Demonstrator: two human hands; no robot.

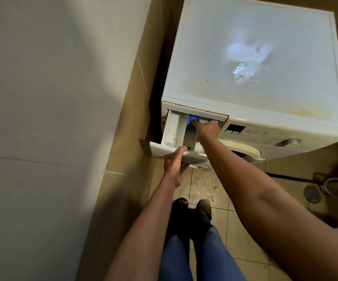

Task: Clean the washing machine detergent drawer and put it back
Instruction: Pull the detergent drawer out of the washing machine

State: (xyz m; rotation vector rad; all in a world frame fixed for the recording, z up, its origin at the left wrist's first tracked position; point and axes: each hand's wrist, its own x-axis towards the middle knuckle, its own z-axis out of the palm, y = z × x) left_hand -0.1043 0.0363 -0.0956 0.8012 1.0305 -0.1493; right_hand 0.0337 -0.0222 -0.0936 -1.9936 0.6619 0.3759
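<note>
Head view. The detergent drawer (177,131) stands pulled far out of its slot at the upper front corner of the washing machine (251,63), its front panel hanging over the tiled floor (202,188) and its rear end still inside the slot. The left hand (174,165) grips the drawer's front panel, thumb on the top edge and fingers curled under the handle. The right hand (206,127) reaches into the drawer beside the slot, its fingertips pressed down on the blue insert (192,120) at the drawer's back; the other fingers are folded. On the drawer's wall side only a narrow gap separates it from the wall (127,126); below and in front of the drawer the floor is open down to the person's feet. The machine's control panel (261,133), beside the slot, carries a display, buttons and a dial, but its lettering is too small to read.
</note>
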